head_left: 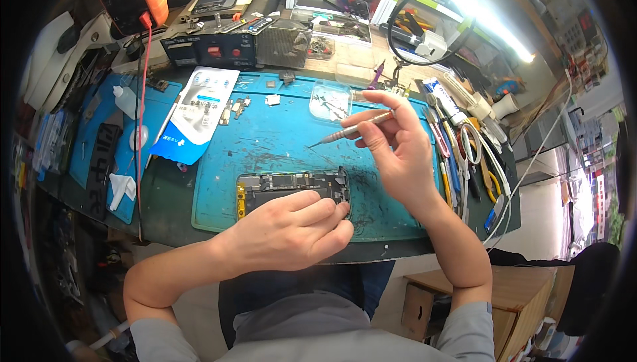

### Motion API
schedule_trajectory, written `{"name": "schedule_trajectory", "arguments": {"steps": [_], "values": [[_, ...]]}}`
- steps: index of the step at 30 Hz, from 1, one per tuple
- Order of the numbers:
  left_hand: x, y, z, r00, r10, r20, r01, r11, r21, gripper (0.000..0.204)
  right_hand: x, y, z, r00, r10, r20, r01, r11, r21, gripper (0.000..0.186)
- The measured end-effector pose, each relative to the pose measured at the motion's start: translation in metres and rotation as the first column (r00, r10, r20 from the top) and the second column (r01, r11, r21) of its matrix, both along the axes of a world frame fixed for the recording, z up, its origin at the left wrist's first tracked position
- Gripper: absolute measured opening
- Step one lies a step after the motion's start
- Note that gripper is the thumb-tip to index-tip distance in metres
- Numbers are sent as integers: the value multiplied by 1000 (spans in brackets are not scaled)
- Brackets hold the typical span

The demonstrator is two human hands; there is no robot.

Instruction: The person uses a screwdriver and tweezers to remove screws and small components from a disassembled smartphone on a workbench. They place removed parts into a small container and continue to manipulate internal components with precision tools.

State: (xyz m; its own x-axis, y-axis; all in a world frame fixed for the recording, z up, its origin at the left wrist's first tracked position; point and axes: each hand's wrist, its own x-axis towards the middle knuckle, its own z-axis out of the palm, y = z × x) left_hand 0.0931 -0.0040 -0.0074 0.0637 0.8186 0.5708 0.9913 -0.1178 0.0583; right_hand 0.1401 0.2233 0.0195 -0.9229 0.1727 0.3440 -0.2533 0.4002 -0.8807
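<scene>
An opened phone [279,183] with a yellow edge and bare circuitry lies on the blue work mat [279,140]. My left hand [292,229] rests over its near side, fingers curled and pressing on the lower right corner. My right hand [398,153] is raised above the mat to the right of the phone and grips a thin silver screwdriver [345,132]. The tool's tip points left and down, hanging above the mat a little beyond the phone's far edge.
A white and blue pouch [196,113] lies at the mat's left. A small clear tray [330,101] with tiny parts sits at the far edge, several small parts [235,106] near it. Hand tools [458,156] line the right side. A black power unit [212,49] stands behind.
</scene>
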Motion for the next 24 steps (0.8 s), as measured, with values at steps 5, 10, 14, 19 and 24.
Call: {"name": "schedule_trajectory", "arguments": {"steps": [5,10,14,19,24], "values": [[0,4,6,1000,-5,19,5,1000,-14,26,48,10,16,985,-86,-147,112,978,175,46],[0,3,-1,999,-10,46,11,1000,-20,31,98,7,-13,934,-82,-347,117,990,79,49],[0,1,2,997,6,78,0,997,-76,35,103,4,-28,910,-24,-414,50,997,51,49],[2,2,8,998,23,58,-17,996,-90,28,97,5,-31,896,61,-439,-23,995,92,49],[2,4,10,999,22,40,-19,997,-68,27,96,4,-32,899,76,-431,-51,996,71,49]]}}
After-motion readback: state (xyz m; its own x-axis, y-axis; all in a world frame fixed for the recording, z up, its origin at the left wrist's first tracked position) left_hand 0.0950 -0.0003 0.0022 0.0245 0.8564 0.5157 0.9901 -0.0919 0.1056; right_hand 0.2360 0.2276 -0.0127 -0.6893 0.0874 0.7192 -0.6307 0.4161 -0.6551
